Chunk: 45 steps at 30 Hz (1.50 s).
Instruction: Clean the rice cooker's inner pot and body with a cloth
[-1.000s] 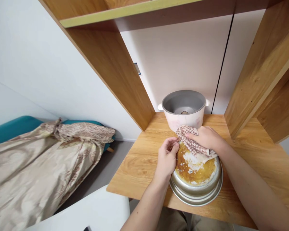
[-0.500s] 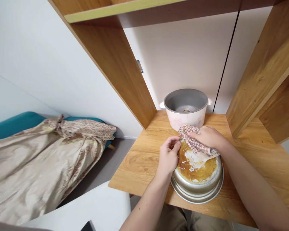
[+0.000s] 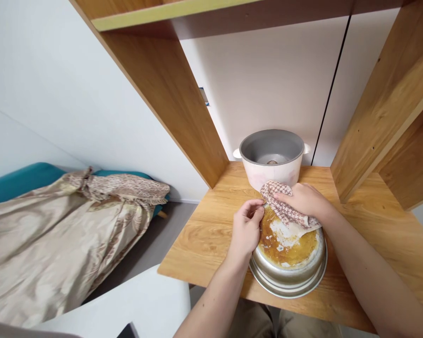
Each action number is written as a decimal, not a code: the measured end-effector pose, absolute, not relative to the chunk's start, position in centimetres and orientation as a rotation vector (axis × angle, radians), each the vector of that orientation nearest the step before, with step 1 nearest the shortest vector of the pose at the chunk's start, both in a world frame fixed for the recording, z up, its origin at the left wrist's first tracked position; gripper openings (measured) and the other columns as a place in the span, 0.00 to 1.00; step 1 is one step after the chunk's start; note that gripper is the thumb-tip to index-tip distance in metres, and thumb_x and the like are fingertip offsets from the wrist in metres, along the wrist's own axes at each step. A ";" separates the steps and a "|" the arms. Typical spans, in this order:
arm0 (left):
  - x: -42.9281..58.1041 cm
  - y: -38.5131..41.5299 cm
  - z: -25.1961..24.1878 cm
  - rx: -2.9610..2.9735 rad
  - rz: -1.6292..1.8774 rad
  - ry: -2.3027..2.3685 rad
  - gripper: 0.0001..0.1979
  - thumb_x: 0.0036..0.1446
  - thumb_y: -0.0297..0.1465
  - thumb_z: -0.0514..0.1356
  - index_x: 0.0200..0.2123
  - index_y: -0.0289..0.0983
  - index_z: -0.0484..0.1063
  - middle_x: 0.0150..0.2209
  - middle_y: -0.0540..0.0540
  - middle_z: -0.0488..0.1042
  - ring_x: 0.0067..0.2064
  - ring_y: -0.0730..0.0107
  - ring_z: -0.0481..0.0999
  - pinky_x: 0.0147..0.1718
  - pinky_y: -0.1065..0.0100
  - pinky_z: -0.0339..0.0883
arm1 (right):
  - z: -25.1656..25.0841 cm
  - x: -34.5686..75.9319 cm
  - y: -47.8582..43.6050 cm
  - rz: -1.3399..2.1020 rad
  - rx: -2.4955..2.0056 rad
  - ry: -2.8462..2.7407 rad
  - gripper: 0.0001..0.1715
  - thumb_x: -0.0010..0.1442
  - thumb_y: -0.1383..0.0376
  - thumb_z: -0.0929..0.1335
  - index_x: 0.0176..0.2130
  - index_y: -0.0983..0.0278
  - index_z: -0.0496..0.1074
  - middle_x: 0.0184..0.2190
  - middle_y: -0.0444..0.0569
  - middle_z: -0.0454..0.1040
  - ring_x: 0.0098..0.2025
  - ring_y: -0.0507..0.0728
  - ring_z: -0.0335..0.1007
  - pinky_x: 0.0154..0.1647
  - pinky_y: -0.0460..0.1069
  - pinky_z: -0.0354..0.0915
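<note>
Right fingers (image 3: 285,199) hold cloth (image 3: 285,212) partly hiding metal pot (image 3: 289,252)

A beige patterned cover (image 3: 52,244) drapes 1 teal sofa (image 3: 24,180) — white wall (image 3: 56,94) behind, yellow-edged shelf (image 3: 169,13) higher up.

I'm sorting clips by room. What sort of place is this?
Likely a room in a home: a teal couch or bed under a patterned cover, and a wooden desk with a white pot on it.
</note>
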<state>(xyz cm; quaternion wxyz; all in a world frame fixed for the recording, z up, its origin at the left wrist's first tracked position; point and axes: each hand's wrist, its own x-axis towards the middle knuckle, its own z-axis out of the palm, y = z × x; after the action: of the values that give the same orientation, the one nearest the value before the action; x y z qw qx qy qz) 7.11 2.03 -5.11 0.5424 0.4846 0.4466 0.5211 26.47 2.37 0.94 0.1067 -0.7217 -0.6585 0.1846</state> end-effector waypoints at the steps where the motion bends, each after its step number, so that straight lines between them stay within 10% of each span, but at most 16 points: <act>1: 7.1 2.0 -5.1 1.149 1.238 1.060 0.15 0.46 0.39 0.71 0.35 0.37 0.78 0.36 0.47 0.80 0.38 0.68 0.76 0.43 0.67 0.67 | 1.0 26.4 2.4 0.520 -2.141 -1.936 0.44 0.63 0.34 0.62 0.42 0.68 0.83 0.42 0.68 0.82 0.47 0.70 0.79 0.42 0.55 0.67; 25: 7.0 1.7 -5.5 1.282 1.240 1.118 0.12 0.53 0.38 0.66 0.38 0.38 0.81 0.41 0.43 0.83 0.44 0.60 0.80 0.48 0.61 0.70 | 1.2 25.9 2.3 0.450 -2.222 -1.918 0.42 0.66 0.36 0.61 0.46 0.68 0.83 0.42 0.67 0.82 0.48 0.69 0.78 0.43 0.55 0.66; 34: 7.1 0.7 -0.7 2.398 1.036 1.226 0.07 0.64 0.33 0.58 0.43 0.39 0.72 0.42 0.42 0.76 0.46 0.55 0.74 0.48 0.55 0.66 | 1.2 25.9 2.1 0.423 -2.156 -1.965 0.42 0.67 0.36 0.59 0.42 0.66 0.83 0.41 0.65 0.83 0.47 0.67 0.79 0.43 0.53 0.66; 40: 7.8 -2.5 3.5 3.019 0.322 0.383 0.31 0.47 0.53 0.72 0.44 0.36 0.72 0.43 0.42 0.75 0.45 0.54 0.73 0.49 0.56 0.67 | 1.2 26.1 2.1 0.463 -2.154 -1.954 0.42 0.65 0.34 0.60 0.41 0.65 0.83 0.40 0.62 0.83 0.45 0.64 0.79 0.42 0.51 0.66; 45: 9.5 -3.7 0.5 3.286 0.553 0.201 0.11 0.65 0.34 0.61 0.48 0.36 0.75 0.49 0.42 0.77 0.49 0.60 0.73 0.60 0.58 0.58 | 1.2 25.9 2.2 0.467 -2.150 -1.939 0.40 0.66 0.36 0.61 0.40 0.65 0.83 0.40 0.63 0.83 0.46 0.65 0.79 0.42 0.51 0.65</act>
<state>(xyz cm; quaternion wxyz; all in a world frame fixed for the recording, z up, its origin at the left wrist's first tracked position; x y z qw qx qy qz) 9.51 -3.75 0.45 -0.0983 0.9796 0.0599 0.1648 25.89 2.20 1.16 0.1044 -0.7291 -0.6576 0.1585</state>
